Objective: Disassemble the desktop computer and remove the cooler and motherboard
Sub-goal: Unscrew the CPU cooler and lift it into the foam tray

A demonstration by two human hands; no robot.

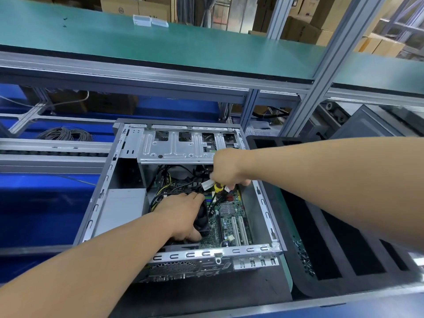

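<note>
Gripping the cooler [203,218] from above, the left hand [183,214] has its fingers curled over the black fan housing — thumb near the lower edge, fingertips at the far edge. The right hand [226,168] is clenched round a screwdriver [218,187] with a yellow-and-black handle, its shaft angled down toward the motherboard [229,216] just beyond the cooler. The cooler sits mid-board inside the open case [128,203], which lies on its side. By the look of it, the cooler is a stiff, fairly weighty block with thin fins, so its frame edges are the safest hold. The board is flat and fragile — best taken by its edges. Its long axis runs away from the person, slots nearest, cables [174,180] farthest.
</note>
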